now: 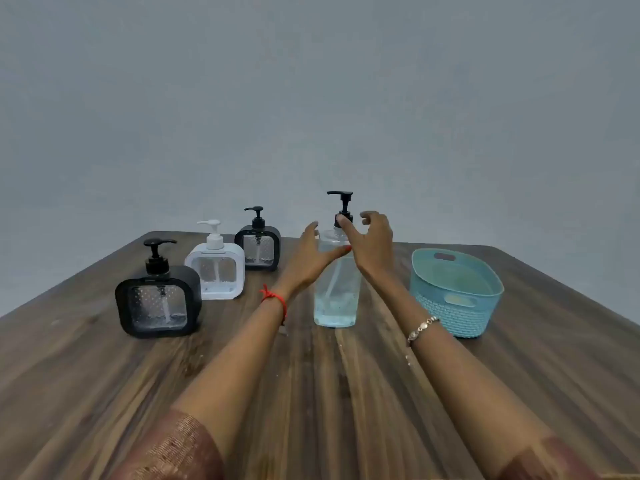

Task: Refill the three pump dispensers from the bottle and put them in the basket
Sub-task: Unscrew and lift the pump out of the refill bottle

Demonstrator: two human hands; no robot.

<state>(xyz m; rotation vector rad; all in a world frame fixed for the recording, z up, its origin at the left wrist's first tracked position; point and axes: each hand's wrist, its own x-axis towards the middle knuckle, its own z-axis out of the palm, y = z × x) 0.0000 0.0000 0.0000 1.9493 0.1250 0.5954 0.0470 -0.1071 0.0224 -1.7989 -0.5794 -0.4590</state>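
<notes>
1. At the middle of the table (346,393) stands your bottle (335,292), upright and clear, holding pale blue liquid up to about its shoulder, with a black pump (342,206) on top.
2. Your left hand (313,258) is spread open against the bottle's left shoulder; whether it touches or only hovers I cannot tell. Your right hand (372,242) is open too, its thumb at the pump collar and its fingers curled above, not yet closed on anything.
3. Expect the bottle to be fairly heavy for its slim shape, rigid, smooth and probably slippery. Steady the body low with the left hand and turn the collar with the right, not the thin pump stem.
4. To your left, in a diagonal row, stand the near black dispenser (158,301), the white dispenser (215,273) and the far black dispenser (258,249), all upright, pumps on, each seemingly with only a little at the bottom. They look light and boxy, so grip them by the frame.
5. Well to your right sits the teal basket (457,310), with nothing visible inside.
6. You work on dark wood-grain laminate, flat and hard, so spills will spread. Behind it is a plain grey wall (311,98).
</notes>
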